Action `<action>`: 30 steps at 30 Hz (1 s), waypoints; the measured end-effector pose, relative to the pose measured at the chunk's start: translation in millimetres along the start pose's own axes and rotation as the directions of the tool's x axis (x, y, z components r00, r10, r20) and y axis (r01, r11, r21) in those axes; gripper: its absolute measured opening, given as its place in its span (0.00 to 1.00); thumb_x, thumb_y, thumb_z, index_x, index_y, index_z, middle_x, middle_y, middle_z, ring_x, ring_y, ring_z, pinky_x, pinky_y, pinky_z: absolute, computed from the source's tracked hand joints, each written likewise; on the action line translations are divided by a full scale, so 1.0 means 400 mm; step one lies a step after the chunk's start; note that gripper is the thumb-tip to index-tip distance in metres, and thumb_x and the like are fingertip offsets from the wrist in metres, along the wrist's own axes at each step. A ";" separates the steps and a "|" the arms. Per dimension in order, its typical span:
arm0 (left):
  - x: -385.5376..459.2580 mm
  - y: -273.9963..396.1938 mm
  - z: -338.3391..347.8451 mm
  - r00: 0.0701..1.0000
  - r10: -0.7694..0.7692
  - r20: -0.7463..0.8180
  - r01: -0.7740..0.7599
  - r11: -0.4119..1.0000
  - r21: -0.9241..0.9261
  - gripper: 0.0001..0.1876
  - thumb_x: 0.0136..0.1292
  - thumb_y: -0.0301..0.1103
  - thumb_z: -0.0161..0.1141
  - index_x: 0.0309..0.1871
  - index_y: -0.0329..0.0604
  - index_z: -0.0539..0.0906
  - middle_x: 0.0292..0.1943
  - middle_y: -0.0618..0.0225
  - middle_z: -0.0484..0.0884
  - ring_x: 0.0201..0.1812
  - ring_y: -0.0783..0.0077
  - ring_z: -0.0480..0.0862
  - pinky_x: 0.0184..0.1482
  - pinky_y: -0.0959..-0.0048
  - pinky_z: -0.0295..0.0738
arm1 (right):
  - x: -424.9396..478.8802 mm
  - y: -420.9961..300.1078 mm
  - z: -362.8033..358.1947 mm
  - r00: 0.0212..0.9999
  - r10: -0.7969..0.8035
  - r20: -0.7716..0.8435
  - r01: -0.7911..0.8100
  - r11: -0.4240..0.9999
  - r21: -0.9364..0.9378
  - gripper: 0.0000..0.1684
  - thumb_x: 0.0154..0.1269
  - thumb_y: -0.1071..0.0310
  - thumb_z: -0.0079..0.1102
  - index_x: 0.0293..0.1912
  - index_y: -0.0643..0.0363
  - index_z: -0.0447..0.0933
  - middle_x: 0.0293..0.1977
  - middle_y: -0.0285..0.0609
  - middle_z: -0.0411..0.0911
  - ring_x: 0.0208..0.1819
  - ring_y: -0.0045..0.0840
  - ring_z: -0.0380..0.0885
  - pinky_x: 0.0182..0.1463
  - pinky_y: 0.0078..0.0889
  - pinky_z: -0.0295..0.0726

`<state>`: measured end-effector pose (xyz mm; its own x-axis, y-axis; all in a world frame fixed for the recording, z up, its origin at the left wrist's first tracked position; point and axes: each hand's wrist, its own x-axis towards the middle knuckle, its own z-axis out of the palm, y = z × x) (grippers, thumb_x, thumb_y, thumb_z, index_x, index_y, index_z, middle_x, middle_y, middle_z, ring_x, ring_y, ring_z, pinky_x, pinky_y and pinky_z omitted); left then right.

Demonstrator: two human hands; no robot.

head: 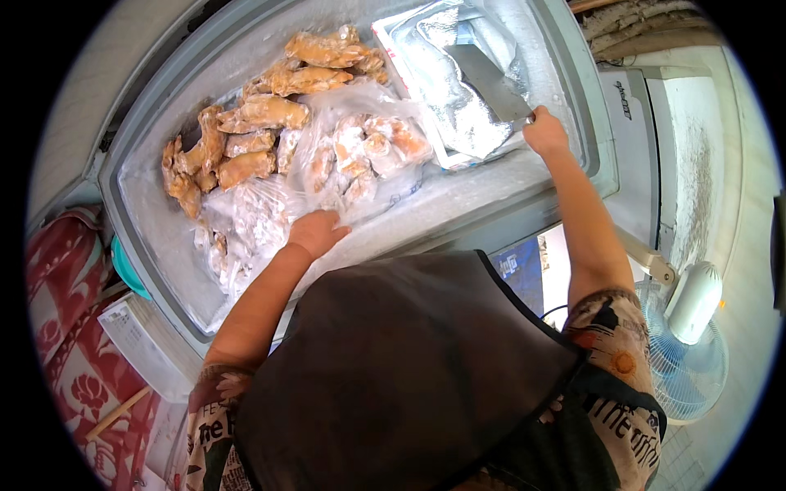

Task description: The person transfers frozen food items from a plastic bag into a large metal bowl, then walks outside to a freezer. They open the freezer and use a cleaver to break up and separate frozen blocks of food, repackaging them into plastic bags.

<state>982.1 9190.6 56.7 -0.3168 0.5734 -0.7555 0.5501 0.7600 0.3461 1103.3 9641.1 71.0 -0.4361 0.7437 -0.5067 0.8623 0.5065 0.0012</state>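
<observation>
My right hand grips the handle of a cleaver, its broad blade lying over a white box with a shiny foil lining. My left hand is at the near edge of a clear plastic bag that holds frosted meat pieces. Its thumb points right, and whether the fingers pinch the plastic cannot be made out. Beyond the bag is a heap of frozen, tan pieces that look like pig's trotters. More frosted pieces in crumpled plastic lie to the left.
All this lies inside an open chest freezer with a raised grey rim. A standing fan is close by my right arm, and a white appliance stands beyond it. At left are a red patterned cloth and a teal basin.
</observation>
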 end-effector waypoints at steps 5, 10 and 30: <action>0.081 0.067 -0.090 0.860 0.089 -0.502 -0.198 0.966 -0.169 0.30 0.57 0.48 0.64 0.59 0.41 0.73 0.51 0.54 0.77 0.54 0.54 0.76 0.55 0.62 0.72 | -0.135 0.063 -0.097 0.961 -0.111 0.255 -0.061 0.812 0.581 0.19 0.61 0.65 0.51 0.51 0.60 0.70 0.31 0.43 0.76 0.30 0.29 0.76 0.32 0.32 0.76; 0.280 0.238 -0.171 0.983 -0.139 -0.118 -0.030 0.515 -0.857 0.43 0.54 0.56 0.66 0.65 0.33 0.67 0.65 0.50 0.69 0.62 0.57 0.72 0.60 0.69 0.68 | -0.367 0.023 -0.189 0.818 -0.294 0.495 -0.451 0.208 0.868 0.16 0.66 0.67 0.48 0.51 0.62 0.68 0.21 0.34 0.66 0.18 0.16 0.64 0.16 0.21 0.66; 0.314 0.111 -0.031 0.912 -0.411 0.020 -0.220 -0.529 -0.819 0.19 0.75 0.48 0.40 0.32 0.45 0.69 0.34 0.60 0.78 0.41 0.58 0.82 0.42 0.57 0.80 | -0.588 0.027 -0.127 0.626 -0.208 0.751 -0.651 0.391 0.651 0.14 0.67 0.65 0.50 0.48 0.63 0.68 0.21 0.39 0.69 0.19 0.22 0.69 0.20 0.29 0.72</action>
<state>957.0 9300.1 -15.8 -0.4992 0.2046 -0.8420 -0.8544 -0.2781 0.4389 1202.3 9493.7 234.0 -0.2588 0.0325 -0.9654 0.7885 -0.5702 -0.2306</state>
